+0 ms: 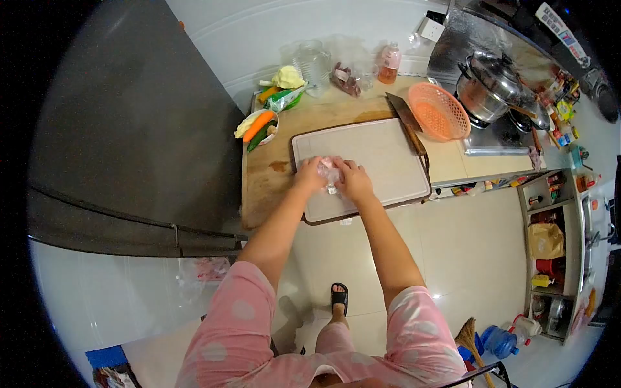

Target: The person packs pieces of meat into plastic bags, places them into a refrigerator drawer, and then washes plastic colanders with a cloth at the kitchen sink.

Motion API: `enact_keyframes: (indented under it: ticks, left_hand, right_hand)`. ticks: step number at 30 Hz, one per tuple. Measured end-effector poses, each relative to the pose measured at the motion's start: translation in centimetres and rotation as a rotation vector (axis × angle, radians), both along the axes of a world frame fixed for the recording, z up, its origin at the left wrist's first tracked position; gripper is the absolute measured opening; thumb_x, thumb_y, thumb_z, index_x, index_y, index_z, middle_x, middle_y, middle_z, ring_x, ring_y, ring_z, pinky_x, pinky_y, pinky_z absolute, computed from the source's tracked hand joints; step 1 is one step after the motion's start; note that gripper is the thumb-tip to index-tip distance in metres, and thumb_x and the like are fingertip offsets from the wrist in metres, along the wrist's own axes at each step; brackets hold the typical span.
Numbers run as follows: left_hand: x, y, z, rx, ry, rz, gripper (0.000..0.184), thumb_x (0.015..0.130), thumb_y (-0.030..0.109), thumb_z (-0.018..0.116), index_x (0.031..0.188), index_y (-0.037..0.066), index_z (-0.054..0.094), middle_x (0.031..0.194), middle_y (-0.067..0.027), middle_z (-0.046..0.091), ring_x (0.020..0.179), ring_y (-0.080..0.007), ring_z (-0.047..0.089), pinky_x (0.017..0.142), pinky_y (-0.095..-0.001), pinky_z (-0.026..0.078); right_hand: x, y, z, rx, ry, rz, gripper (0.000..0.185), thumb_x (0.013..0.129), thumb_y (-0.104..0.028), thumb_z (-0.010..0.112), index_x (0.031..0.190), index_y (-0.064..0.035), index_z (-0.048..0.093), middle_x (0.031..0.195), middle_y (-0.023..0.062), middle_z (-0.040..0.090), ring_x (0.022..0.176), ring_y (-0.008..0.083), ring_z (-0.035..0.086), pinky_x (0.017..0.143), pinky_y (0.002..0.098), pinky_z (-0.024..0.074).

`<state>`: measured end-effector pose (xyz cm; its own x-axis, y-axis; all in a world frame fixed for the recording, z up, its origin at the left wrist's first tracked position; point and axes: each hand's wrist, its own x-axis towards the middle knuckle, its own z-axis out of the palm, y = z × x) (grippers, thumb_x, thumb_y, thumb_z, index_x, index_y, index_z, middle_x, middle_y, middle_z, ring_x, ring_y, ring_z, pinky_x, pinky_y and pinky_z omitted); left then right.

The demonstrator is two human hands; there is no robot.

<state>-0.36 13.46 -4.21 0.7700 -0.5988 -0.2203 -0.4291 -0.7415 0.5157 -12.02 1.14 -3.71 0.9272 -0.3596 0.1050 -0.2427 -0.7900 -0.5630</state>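
Above the white cutting board (378, 152) with its dark rim, both hands grip a small clear plastic bag (332, 176) with something pinkish inside; I cannot make out what. My left hand (311, 174) has its fingers curled around the bag's left side. On the other side, my right hand (355, 182) pinches it. A cleaver (405, 115) with a wooden handle lies across the board's upper right corner. To the left of the board, a white bowl (275, 132) holds a carrot (258, 125) and a green cucumber-like vegetable (257, 138).
An orange plastic basket (463, 127) stands beyond the cleaver, before a steel pot (482, 90) on the stove. Along the wall are a glass pitcher (313, 64), a bag with dark reddish contents (346, 79) and a bottle (389, 64). A dark refrigerator (136, 129) rises on the left.
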Motion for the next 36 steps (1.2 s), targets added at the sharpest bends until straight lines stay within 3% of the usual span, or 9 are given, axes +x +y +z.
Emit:
enact_keyframes:
  ticks: [5, 8, 11, 14, 17, 20, 27, 32, 36]
  left_hand:
    - [-2.9, 2.3, -0.3, -0.267, 0.206, 0.137, 0.061, 0.061, 0.008, 0.07, 0.117, 0.01, 0.046, 0.113, -0.0185, 0.056, 0.102, -0.0339, 0.056, 0.085, -0.0384, 0.046]
    - [-4.3, 5.0, -0.9, -0.337, 0.225, 0.156, 0.064, 0.06, 0.007, 0.068, 0.12, 0.011, 0.045, 0.105, -0.0164, 0.06, 0.098, -0.0306, 0.058, 0.082, -0.0366, 0.047]
    - [-6.8, 8.8, 2.1, -0.445, 0.33, 0.176, 0.066, 0.061, 0.0, 0.064, 0.123, 0.008, 0.044, 0.106, -0.0104, 0.057, 0.095, -0.0216, 0.056, 0.081, -0.0327, 0.046]
    - [-8.0, 13.6, 2.5, -0.525, 0.434, 0.154, 0.066, 0.064, -0.002, 0.062, 0.126, 0.01, 0.043, 0.111, -0.0095, 0.055, 0.099, -0.0206, 0.054, 0.082, -0.0316, 0.047]
    - [-10.9, 19.6, 6.3, -0.675, 0.555, 0.182, 0.065, 0.066, -0.002, 0.062, 0.127, 0.011, 0.043, 0.114, -0.0087, 0.054, 0.102, -0.0192, 0.054, 0.083, -0.0311, 0.047]
    - [-13.1, 26.8, 7.5, -0.806, 0.564, 0.123, 0.064, 0.068, -0.002, 0.063, 0.128, 0.01, 0.044, 0.114, -0.0086, 0.054, 0.1, -0.019, 0.054, 0.083, -0.0311, 0.047]
    - [-17.2, 45.9, 9.0, -0.787, 0.749, 0.201, 0.065, 0.068, -0.003, 0.065, 0.128, 0.013, 0.045, 0.111, -0.0078, 0.054, 0.095, -0.018, 0.056, 0.078, -0.0301, 0.048]
    - [-17.5, 55.8, 6.4, -0.756, 0.774, 0.395, 0.061, 0.07, -0.004, 0.063, 0.126, 0.009, 0.046, 0.106, -0.0072, 0.057, 0.086, -0.0162, 0.058, 0.071, -0.0288, 0.05]
    - [-17.2, 60.2, 6.5, -0.811, 0.792, 0.502, 0.062, 0.07, -0.004, 0.064, 0.128, 0.012, 0.046, 0.107, -0.0074, 0.058, 0.086, -0.016, 0.059, 0.072, -0.0284, 0.05]
  right_hand:
    - [-2.5, 3.4, -0.3, 0.084, -0.182, -0.043, 0.056, 0.064, -0.005, 0.063, 0.118, -0.0139, 0.052, 0.108, 0.0089, 0.057, 0.09, 0.0317, 0.054, 0.08, 0.0386, 0.046]
    - [-4.2, 6.3, 0.6, 0.114, -0.215, -0.049, 0.053, 0.064, -0.003, 0.062, 0.116, -0.0129, 0.054, 0.108, 0.0094, 0.058, 0.09, 0.0313, 0.054, 0.081, 0.0385, 0.0448]
    - [-6.0, 9.4, 1.5, 0.11, -0.286, 0.002, 0.057, 0.065, -0.005, 0.063, 0.12, -0.0172, 0.051, 0.112, 0.008, 0.056, 0.092, 0.0325, 0.053, 0.081, 0.0402, 0.0458]
    - [-7.8, 14.0, 4.2, 0.076, -0.269, -0.01, 0.057, 0.064, -0.005, 0.063, 0.119, -0.0146, 0.052, 0.111, 0.0079, 0.057, 0.089, 0.0315, 0.054, 0.079, 0.0392, 0.0455]
    - [-9.9, 19.9, 7.0, -0.009, -0.345, -0.009, 0.056, 0.063, -0.006, 0.064, 0.118, -0.012, 0.053, 0.103, 0.0081, 0.059, 0.085, 0.0301, 0.054, 0.076, 0.0376, 0.045]
    - [-11.9, 26.3, 9.3, 0.088, -0.22, 0.034, 0.056, 0.063, -0.007, 0.065, 0.118, -0.0114, 0.054, 0.095, 0.008, 0.058, 0.082, 0.0283, 0.053, 0.076, 0.037, 0.0435]
    - [-15.3, 43.4, 10.8, 0.254, -0.153, 0.116, 0.057, 0.063, -0.009, 0.067, 0.118, -0.011, 0.054, 0.091, 0.008, 0.058, 0.079, 0.0269, 0.053, 0.077, 0.0365, 0.0413]
    - [-14.1, 51.8, 8.6, 0.221, -0.075, 0.275, 0.056, 0.064, -0.009, 0.068, 0.118, -0.0113, 0.053, 0.102, 0.0097, 0.058, 0.089, 0.0298, 0.055, 0.083, 0.0377, 0.0414]
    - [-12.1, 55.7, 6.9, 0.255, -0.026, 0.355, 0.053, 0.067, -0.011, 0.065, 0.118, -0.0111, 0.053, 0.106, 0.0101, 0.058, 0.091, 0.031, 0.054, 0.085, 0.0382, 0.0406]
